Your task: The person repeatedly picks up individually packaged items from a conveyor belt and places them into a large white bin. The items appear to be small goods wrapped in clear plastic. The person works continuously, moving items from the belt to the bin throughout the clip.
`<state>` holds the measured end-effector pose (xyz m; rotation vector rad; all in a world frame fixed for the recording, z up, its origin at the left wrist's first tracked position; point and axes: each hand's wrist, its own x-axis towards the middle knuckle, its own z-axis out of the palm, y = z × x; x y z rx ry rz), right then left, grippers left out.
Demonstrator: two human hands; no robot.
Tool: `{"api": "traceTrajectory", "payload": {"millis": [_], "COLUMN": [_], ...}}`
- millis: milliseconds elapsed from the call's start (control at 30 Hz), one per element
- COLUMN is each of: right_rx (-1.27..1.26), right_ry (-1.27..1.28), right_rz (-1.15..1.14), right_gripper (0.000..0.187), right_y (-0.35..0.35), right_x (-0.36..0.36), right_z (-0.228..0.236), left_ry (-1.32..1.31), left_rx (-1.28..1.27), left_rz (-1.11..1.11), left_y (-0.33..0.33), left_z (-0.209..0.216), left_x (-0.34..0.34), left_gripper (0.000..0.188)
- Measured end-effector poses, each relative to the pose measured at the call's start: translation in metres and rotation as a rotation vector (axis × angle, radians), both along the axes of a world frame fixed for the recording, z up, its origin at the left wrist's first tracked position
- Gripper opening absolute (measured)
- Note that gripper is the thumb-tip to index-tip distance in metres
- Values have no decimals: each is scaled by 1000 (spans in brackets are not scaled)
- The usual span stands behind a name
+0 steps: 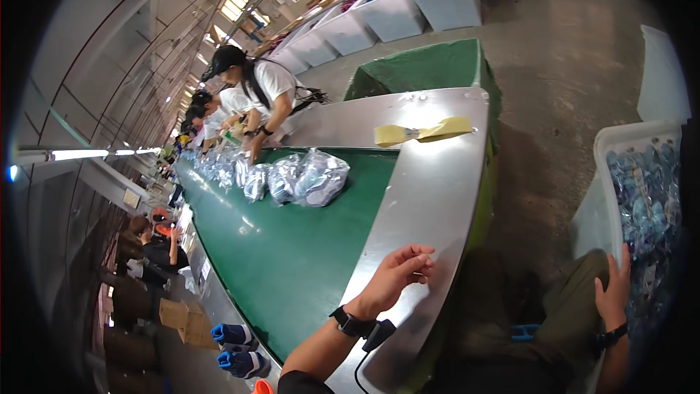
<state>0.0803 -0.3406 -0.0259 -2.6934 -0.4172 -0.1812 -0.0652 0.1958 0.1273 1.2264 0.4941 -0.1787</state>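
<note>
My left hand (403, 275) hovers over the bare metal end plate (430, 182) of a conveyor table, fingers loosely bent and nothing visible in them. On the far part of the green belt (292, 248) lies a row of shoes in clear plastic bags (321, 177). At the right, my right hand (616, 290) is open, fingers spread, beside the near rim of a white bin (609, 190). That bin is full of clear-bagged items (645, 197), which look like shoes. Whether the right fingers touch the rim I cannot tell.
Yellow tape (423, 131) lies on the metal plate. Behind it stands a green-lined bin (415, 69). Two blue shoes (240, 365) sit at the lower left edge. Co-workers (266, 84) stand along the belt's far side. White bins (445, 0) line the back.
</note>
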Motion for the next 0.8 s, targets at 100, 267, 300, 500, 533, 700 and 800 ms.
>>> {"api": "traceTrajectory", "payload": {"millis": [100, 267, 300, 500, 533, 700, 800], "right_rx": [24, 23, 19, -42, -52, -62, -63], "right_ry": [8, 2, 7, 16, 16, -2, -23], "right_rz": [2, -12, -16, -60, -58, -54, -29], "right_gripper": [66, 67, 67, 65, 65, 66, 67], "right_y": [-3, -1, -1, 5, 5, 5, 3], "right_x": [-1, 0, -1, -2, -2, -1, -2], "right_z": [-4, -6, -5, -2, -2, -4, -5], "left_ry": [13, 26, 9, -39, -6, 115, 230], "left_rx": [62, 248, 249, 368, 545, 1585, 1766], "left_rz": [30, 112, 163, 537, 559, 501, 430], "left_y": [30, 93, 107, 199, 213, 274, 287], "left_z": [9, 14, 15, -5, -15, -59, -75], "left_x": [1, 14, 18, 34, 38, 58, 67], "left_gripper": [27, 26, 26, 33, 38, 72, 78]}}
